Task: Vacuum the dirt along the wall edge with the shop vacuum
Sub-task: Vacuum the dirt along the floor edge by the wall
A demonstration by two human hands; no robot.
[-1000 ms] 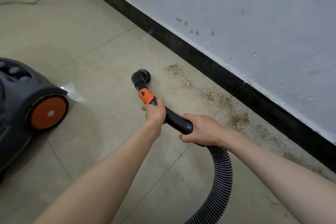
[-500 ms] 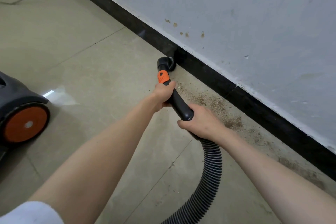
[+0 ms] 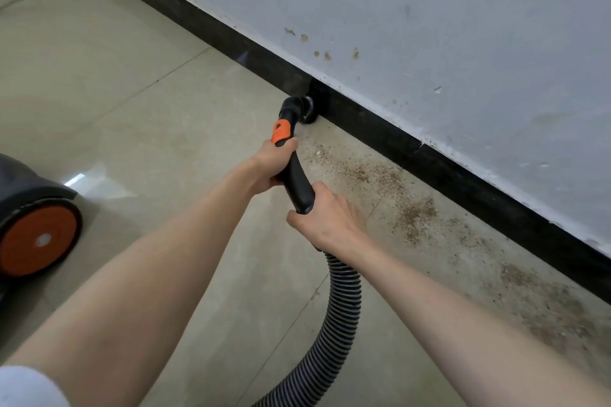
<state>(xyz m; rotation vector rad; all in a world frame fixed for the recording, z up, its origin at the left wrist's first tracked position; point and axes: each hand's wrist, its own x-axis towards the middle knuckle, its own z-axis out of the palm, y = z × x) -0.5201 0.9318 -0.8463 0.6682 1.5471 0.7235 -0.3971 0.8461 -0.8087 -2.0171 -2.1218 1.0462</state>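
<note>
Brown dirt (image 3: pixel 413 215) is lying along the black baseboard (image 3: pixel 463 168) while I'm gripping the wand (image 3: pixel 297 182) with both hands, brush nozzle (image 3: pixel 305 109) touching that baseboard, probably needing dragging back through the grit next.

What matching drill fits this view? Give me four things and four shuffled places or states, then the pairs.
1 brush nozzle
2 left hand
3 right hand
4 dirt

A strewn along the floor by the baseboard
B grips the wand just below the orange collar
C against the black baseboard
D grips the wand's end above the ribbed hose

Pairs: 1-C, 2-B, 3-D, 4-A
</note>
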